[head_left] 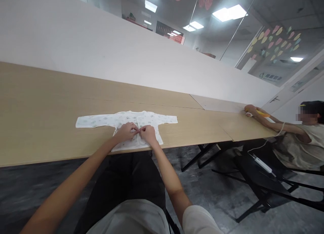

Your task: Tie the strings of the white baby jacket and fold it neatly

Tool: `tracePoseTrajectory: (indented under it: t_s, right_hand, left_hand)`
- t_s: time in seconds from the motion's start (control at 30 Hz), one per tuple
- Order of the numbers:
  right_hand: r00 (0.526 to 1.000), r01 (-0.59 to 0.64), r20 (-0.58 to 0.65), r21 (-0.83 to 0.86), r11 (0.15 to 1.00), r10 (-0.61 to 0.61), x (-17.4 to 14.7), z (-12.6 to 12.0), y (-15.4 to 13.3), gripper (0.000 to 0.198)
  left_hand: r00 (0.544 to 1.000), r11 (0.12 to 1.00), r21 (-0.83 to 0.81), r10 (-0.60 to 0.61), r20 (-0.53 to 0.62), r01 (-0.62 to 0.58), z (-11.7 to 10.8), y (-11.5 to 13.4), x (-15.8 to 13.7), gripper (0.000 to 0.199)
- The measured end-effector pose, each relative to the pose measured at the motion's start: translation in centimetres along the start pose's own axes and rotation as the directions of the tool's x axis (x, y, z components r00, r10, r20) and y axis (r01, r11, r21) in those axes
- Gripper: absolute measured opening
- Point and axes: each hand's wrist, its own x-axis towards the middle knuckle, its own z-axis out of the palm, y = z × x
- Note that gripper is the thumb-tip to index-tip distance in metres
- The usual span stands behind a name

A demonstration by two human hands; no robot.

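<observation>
- Baby shirt: a small white long-sleeved garment with a faint pale-green print, lying flat on the table with its front up and both sleeves spread out to the sides. Its hem lies at the near edge of the table, directly in front of the person.
- Left hand: rests on the lower middle of the shirt, palm down. Its fingers are curled and drawn together, pinching the fabric at the centre front opening.
- Right hand: lies just beside the left hand, also on the lower middle of the shirt. Its fingers are likewise curled and closed on the fabric at the front opening; the fingertips of the two hands meet at the centre line.
- What exactly is pinched between the fingertips (a snap, a tie or only cloth) is too small to tell.
- Table: a long light-wood top running left to right, joined to a second top on the right. A white partition wall stands along its far edge.
- Person's own body: both bare forearms reach forward from the bottom of the view; dark trousers show below the table edge.
- Co-worker: seated at the far right, well apart from the shirt, with an arm stretched over the table and a hand resting by a yellow object.
- White power strip: lies on a dark chair seat near the co-worker, with a cable leading up from it.
</observation>
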Motion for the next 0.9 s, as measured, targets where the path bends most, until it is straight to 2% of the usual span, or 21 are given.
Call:
tracePoseTrajectory:
  t_s: [0.23, 0.37, 0.47, 0.6, 0.7, 0.8, 0.9]
  right_hand:
    - [0.998, -0.057, -0.017, 0.226, 0.973, 0.063, 0.5, -0.1, 0.7, 0.012]
    - [0.994, -0.106, 0.055, 0.294, 0.95, 0.094, 1.5, -0.7, 2.1, 0.023]
    - [0.989, -0.13, 0.104, 0.309, 0.942, 0.103, 1.8, -1.8, 3.0, 0.027]
    - [0.98, -0.128, 0.18, 0.224, 0.966, 0.088, 2.4, -3.0, 2.9, 0.026]
    - [0.984, -0.09, 0.161, 0.104, 0.991, 0.072, 4.3, -3.1, 1.7, 0.018]
    - [0.996, -0.044, 0.075, -0.01, 0.999, 0.045, 7.1, -2.1, 0.0, 0.009]
    - [0.999, -0.019, 0.033, -0.086, 0.996, 0.022, 9.4, -0.6, -1.3, 0.013]
  left_hand:
    - [1.0, 0.998, -0.06, 0.001, -0.012, -0.001, 0.2, 0.3, 0.1, 0.034]
    - [0.998, 0.991, -0.122, -0.045, 0.035, 0.049, -1.1, -0.4, 0.3, 0.04]
    - [0.992, 0.988, -0.095, -0.119, 0.044, 0.122, -2.3, -1.6, 1.4, 0.038]
    - [0.976, 0.976, -0.024, -0.219, -0.003, 0.219, -2.5, -3.1, 4.4, 0.03]
    - [0.954, 0.955, 0.001, -0.296, -0.052, 0.296, -1.4, -3.9, 6.7, 0.025]
    - [0.918, 0.928, -0.076, -0.373, -0.135, 0.365, 0.1, -4.5, 8.1, 0.026]
    - [0.897, 0.907, -0.235, -0.396, -0.196, 0.349, 1.2, -5.0, 8.4, 0.031]
